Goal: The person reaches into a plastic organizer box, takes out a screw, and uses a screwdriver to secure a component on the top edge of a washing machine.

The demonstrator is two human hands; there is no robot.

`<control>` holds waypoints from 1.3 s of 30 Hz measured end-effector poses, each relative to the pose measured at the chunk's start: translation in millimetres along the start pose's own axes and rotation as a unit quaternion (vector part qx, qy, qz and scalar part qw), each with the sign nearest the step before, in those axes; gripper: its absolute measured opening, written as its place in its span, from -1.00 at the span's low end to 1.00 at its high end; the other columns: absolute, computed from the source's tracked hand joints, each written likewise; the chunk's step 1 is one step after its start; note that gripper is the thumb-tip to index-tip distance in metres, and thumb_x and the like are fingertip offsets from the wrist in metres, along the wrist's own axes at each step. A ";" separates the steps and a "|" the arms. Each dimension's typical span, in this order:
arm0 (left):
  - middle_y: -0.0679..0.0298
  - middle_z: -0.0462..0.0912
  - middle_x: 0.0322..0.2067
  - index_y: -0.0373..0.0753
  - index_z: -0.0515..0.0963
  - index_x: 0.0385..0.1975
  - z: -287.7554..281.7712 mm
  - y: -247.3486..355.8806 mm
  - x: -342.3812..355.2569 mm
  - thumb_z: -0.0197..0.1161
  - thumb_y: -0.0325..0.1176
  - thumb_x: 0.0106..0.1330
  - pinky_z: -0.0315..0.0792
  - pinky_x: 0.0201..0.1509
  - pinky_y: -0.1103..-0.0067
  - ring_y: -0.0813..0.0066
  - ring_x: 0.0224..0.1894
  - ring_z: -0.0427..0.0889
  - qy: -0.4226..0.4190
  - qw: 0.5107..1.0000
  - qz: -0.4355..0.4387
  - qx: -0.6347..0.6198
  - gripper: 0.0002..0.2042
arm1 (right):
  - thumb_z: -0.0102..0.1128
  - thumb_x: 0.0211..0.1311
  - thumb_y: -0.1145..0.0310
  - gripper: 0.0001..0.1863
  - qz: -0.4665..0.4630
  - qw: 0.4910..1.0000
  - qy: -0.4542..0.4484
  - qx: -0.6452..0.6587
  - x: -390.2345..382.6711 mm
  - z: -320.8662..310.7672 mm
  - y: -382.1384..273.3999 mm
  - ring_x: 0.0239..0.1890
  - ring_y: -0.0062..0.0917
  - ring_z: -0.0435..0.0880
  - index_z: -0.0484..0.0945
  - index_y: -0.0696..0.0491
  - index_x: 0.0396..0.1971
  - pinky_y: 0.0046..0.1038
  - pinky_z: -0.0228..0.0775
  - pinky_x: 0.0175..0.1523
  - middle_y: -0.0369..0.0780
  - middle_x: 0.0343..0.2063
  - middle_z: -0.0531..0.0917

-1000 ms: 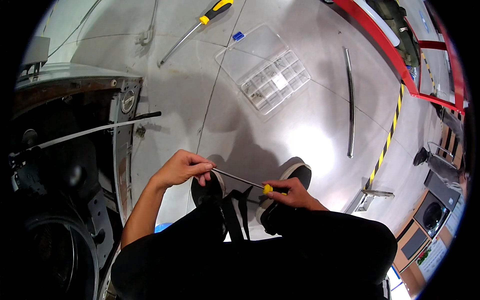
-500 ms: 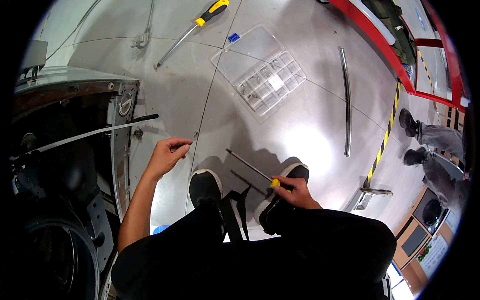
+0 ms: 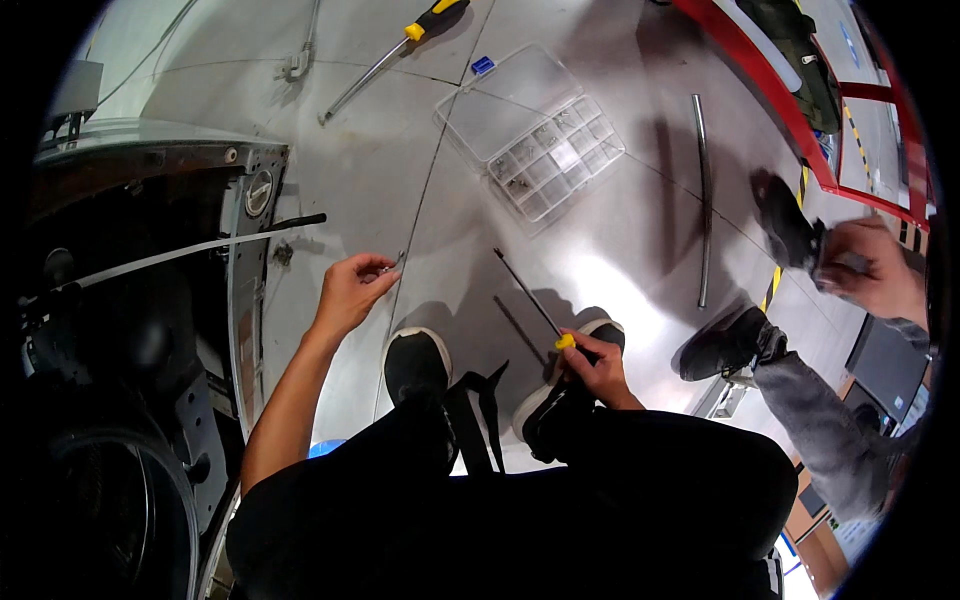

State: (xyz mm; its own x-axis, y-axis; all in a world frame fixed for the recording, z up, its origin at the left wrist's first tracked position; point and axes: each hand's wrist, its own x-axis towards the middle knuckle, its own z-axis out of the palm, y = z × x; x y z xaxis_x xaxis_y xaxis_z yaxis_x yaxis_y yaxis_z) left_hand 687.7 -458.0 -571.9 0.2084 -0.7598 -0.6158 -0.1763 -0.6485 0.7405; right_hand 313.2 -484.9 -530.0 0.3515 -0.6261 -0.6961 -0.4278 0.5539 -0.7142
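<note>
My right hand [image 3: 602, 374] is closed round the black and yellow handle of a screwdriver [image 3: 530, 294]. Its dark shaft points away and to the left above the floor, with a shadow beside it. Farther left, my left hand [image 3: 352, 290] pinches a small metal piece [image 3: 400, 258] at its fingertips, too small to tell its exact kind. Beyond my hands an open clear plastic compartment box [image 3: 545, 165] lies on the floor, with small metal parts in several sections.
On the left stands an opened washing machine [image 3: 262, 190]. A larger screwdriver [image 3: 375, 80] and a plug [image 3: 298, 65] lie at the far left. A metal strip [image 3: 703, 200] lies to the right, near a red frame [image 3: 745, 70]. Another person's shoe [image 3: 720, 345] and hand [image 3: 870, 265] are at right.
My left hand has reached slightly right and away and now pinches the small metal piece from the floor. The screwdriver has tilted more away from me. The other person has stepped closer.
</note>
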 end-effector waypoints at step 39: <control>0.03 0.54 -0.57 -0.31 0.33 -0.48 21.8 2.0 4.3 0.39 -0.38 -0.02 0.41 -0.45 0.39 0.09 -0.49 0.57 0.157 0.963 0.137 0.169 -0.69 | 0.14 0.15 0.33 -0.66 -0.039 0.995 0.021 -0.089 3.2 -0.6 8.7 -0.38 -0.68 0.56 0.53 0.23 -0.12 -0.60 0.39 -0.20 -0.23 -0.41 0.65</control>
State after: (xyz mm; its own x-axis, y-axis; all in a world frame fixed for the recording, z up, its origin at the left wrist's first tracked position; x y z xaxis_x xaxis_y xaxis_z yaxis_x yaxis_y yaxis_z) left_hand 667.3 -463.6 -579.0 0.3806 -0.8878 -0.2588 -0.5583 -0.4437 0.7010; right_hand 310.1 -482.4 -538.4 0.3555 -0.6874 -0.6333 -0.5433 0.3994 -0.7385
